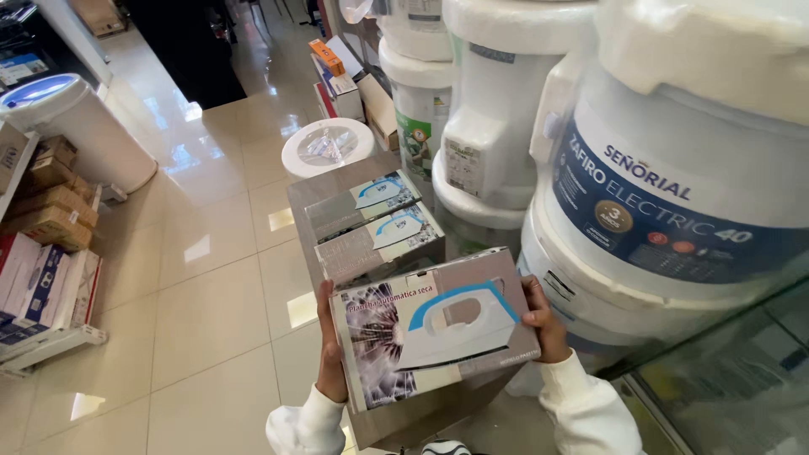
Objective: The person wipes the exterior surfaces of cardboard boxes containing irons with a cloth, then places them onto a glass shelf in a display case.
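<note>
Holding a grey box (434, 333) with a picture of a clothes iron on its top; left hand (330, 354) pressed flat against the left side, right hand (543, 324) curled around the right side; both closed on it, one on each end, so the box sits right between the two palms. Box tipped a little, left end lower than the right; top face up toward the camera. Resting over, or just above, a tall brown carton (337, 190); hard to tell if touching. Two more iron boxes (375, 223) lying flat further along that carton, near but apart from the held one.

Best to keep both palms pushing in evenly; keep it level so nothing slides inside; line up the edges with the other two; mind the big white water heaters (674, 185) standing close on the right.
</note>
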